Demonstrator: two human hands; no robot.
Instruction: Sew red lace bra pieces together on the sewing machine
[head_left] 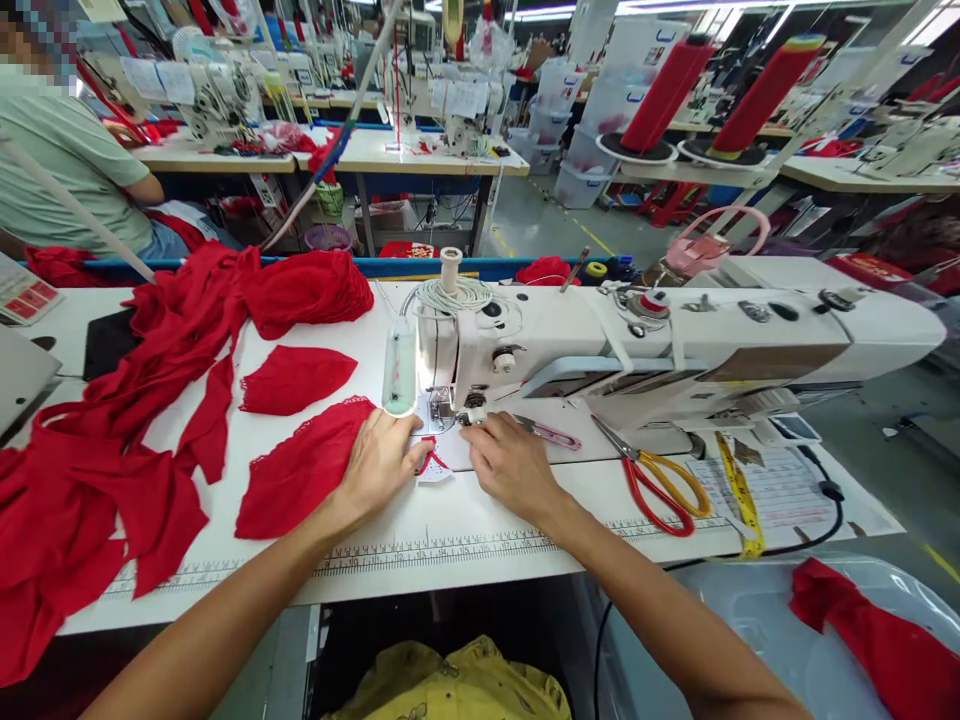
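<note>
the left hand (379, 465) lies flat and open on the edge of a red lace piece (300, 482). its fingertips are touching a small white label (435, 470) just in front of the presser foot (442, 408) of the white sewing machine (675, 340). the right hand (510, 465) rests on the surface (465, 530) on the other side of the label, with its fingers drawn together near the foot. maybe they pinch something small, but i cannot tell this from here.

a lamp (400, 365) fixed on the machine hangs just above the left fingers and hides part of the needle area. purple thread snips (553, 433) lie just beside the right hand. further right lie scissors (661, 482) with red and yellow handles and a yellow tape measure (739, 495). to the left are a second red cut piece (292, 378) and a big heap of red cloth (180, 340). a person in a green shirt (60, 160) sits behind it.
</note>
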